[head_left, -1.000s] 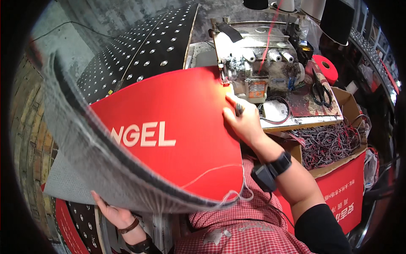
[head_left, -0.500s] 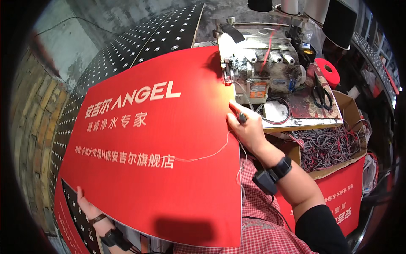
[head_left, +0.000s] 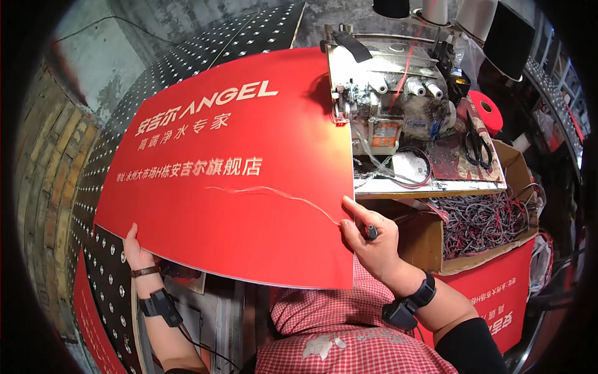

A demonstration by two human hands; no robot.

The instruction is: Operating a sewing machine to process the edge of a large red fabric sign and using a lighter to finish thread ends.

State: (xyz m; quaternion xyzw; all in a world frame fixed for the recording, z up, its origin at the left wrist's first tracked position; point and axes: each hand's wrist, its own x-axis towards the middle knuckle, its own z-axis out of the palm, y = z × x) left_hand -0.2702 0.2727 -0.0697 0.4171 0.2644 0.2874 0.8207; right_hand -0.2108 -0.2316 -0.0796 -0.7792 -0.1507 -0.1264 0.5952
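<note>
A large red printed sheet [head_left: 205, 206] with pale lettering lies in front of me, its far right part at the presser foot of an overlock sewing machine [head_left: 398, 75]. My right hand [head_left: 378, 243] pinches the sheet's right edge between thumb and fingers. A small dark-handled tool [head_left: 372, 232] is tucked in that same hand; its kind is mostly hidden. At the near left corner, my left hand [head_left: 138, 252] grips the edge, thumb on top, other fingers hidden underneath. A loose pale thread [head_left: 280, 194] trails across the sheet toward my right hand.
Right of the machine lie black-handled scissors [head_left: 478, 149] and a red roll [head_left: 486, 113]. Below the tabletop, a cardboard box [head_left: 455, 265] holds tangled grey and red trimmings. More red sheets [head_left: 507, 311] hang beside it. A studded black surface [head_left: 249, 47] extends left.
The red sheet has moved away from me, past the machine's foot. My left hand has gone forward with it, while my right hand has slid nearer to me along the right edge.
</note>
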